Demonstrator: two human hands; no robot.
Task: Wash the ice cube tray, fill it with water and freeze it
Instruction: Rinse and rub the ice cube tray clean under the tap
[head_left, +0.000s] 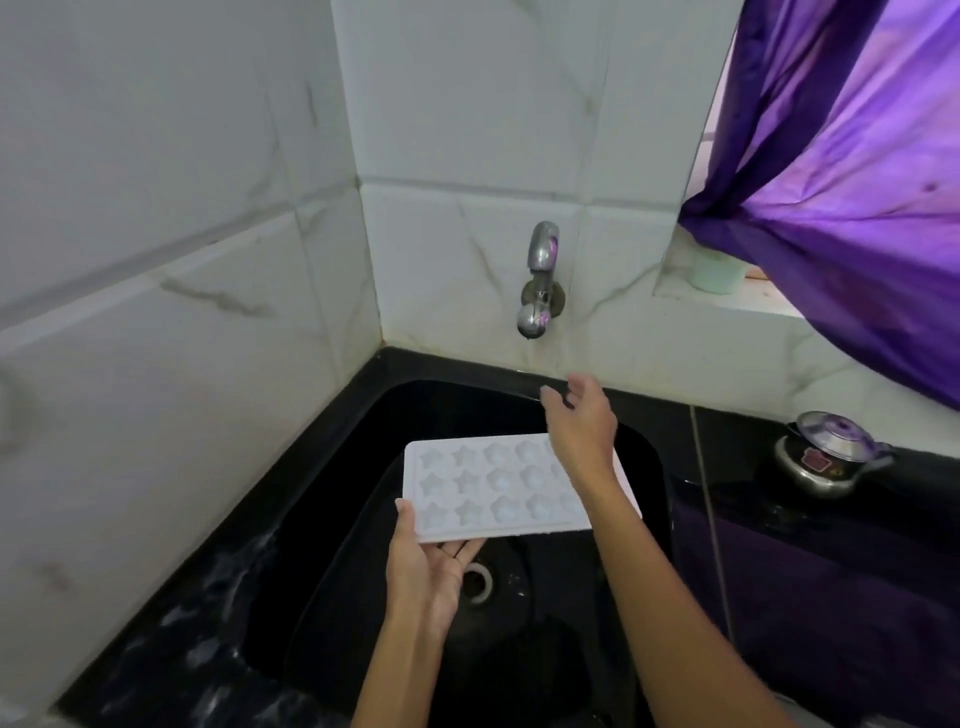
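Observation:
A white ice cube tray (493, 486) with star-shaped and round cells hangs level over the black sink (332, 519). My left hand (431, 566) holds the tray from below at its near left corner, thumb on the rim. Above the tray's right part my right hand (579, 421) is raised with its fingers apart, holding nothing, and its forearm crosses over the tray's right end. A metal tap (540, 280) sticks out of the tiled wall above the sink; no water runs from it.
The sink drain (480, 584) lies below the tray. A black countertop (779, 519) on the right carries a metal pot with a lid (826, 452). A purple curtain (841, 171) hangs at the upper right over a ledge with a pale green cup (717, 273). White tiled walls close the corner.

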